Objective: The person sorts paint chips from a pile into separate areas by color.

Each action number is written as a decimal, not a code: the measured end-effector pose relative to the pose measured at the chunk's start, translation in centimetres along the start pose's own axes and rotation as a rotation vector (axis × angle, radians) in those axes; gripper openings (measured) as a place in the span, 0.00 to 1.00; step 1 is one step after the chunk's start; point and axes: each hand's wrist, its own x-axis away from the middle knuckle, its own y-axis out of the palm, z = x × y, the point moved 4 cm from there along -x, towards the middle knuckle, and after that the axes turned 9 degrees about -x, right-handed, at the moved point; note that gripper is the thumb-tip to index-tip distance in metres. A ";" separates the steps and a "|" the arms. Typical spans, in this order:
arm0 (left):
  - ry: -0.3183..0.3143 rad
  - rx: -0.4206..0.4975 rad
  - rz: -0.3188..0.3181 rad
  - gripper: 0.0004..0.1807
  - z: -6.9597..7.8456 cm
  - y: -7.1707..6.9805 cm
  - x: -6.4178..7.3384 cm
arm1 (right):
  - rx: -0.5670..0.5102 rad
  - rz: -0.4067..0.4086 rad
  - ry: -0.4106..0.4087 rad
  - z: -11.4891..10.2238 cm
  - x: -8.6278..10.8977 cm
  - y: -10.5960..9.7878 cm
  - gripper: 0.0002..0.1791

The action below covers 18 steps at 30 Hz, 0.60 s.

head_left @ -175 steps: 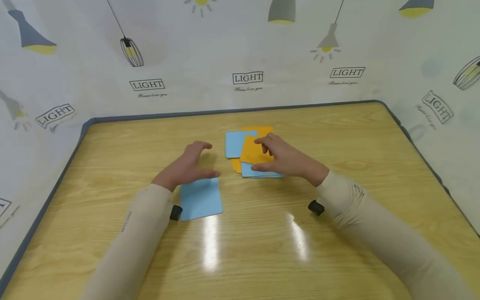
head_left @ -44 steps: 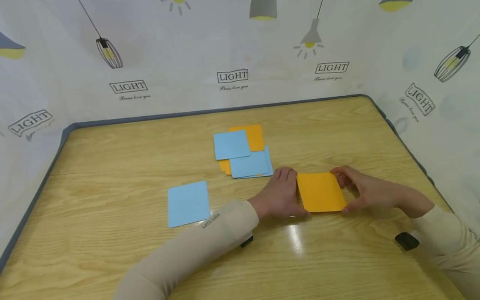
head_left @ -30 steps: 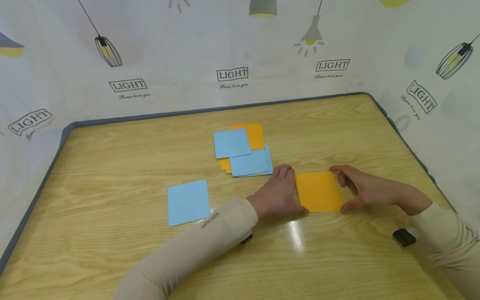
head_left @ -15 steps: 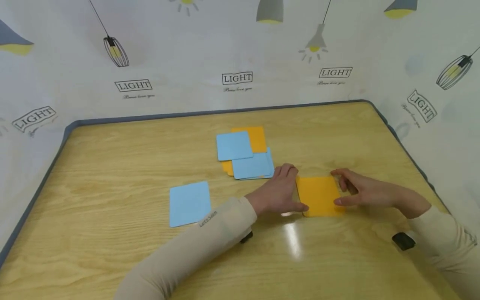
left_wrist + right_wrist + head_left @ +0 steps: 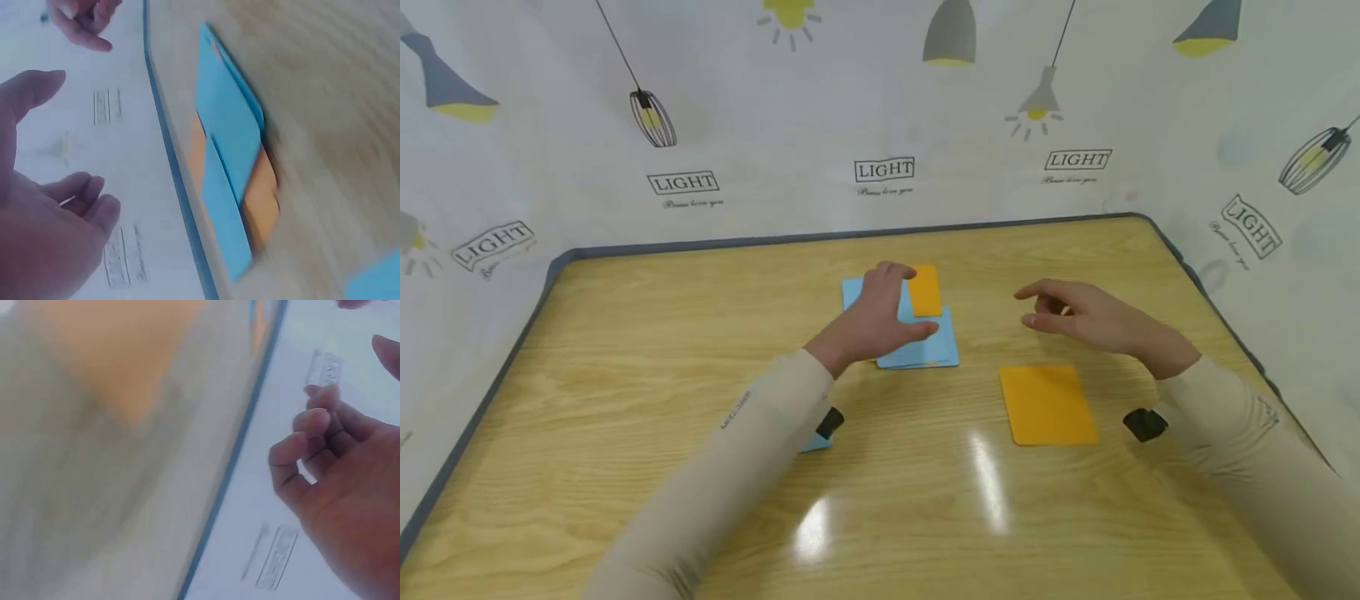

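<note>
My left hand (image 5: 876,317) is over the pile of square cards, thumb and fingers spread apart with nothing between them. Under it, blue cards (image 5: 917,353) overlap an orange card (image 5: 927,293). The left wrist view shows the pile's blue top cards (image 5: 228,119) and the orange edges beneath. My right hand (image 5: 1086,317) hovers beyond a single orange card (image 5: 1048,406), which lies flat on the table. Its fingers are loosely bent and hold nothing; the right wrist view shows the same hand (image 5: 356,481) away from the blurred orange card (image 5: 119,350).
Another blue card (image 5: 817,444) lies at the front left, mostly hidden behind my left forearm. The wooden table (image 5: 647,350) ends at a dark grey edge strip (image 5: 760,242), with a lamp-printed white cloth (image 5: 775,125) behind it.
Earlier, an orange card came from the pile to the right side, between both hands. Since then both hands have left it: the left moved left over the pile, the right moved farther back.
</note>
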 end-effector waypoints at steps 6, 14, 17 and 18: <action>-0.084 0.118 0.040 0.41 -3.7 -2.3 0.8 | -0.056 0.033 -0.082 -2.3 -4.4 0.9 0.24; -0.164 0.091 0.008 0.39 -6.8 -4.0 1.3 | -0.046 0.075 -0.085 -3.6 -9.2 2.9 0.22; -0.183 0.078 -0.009 0.40 -7.6 -4.1 1.3 | -0.055 0.071 -0.061 -3.8 -10.1 3.3 0.21; -0.187 0.083 -0.016 0.41 -7.8 -4.1 1.2 | -0.056 0.065 -0.054 -3.9 -10.3 3.4 0.21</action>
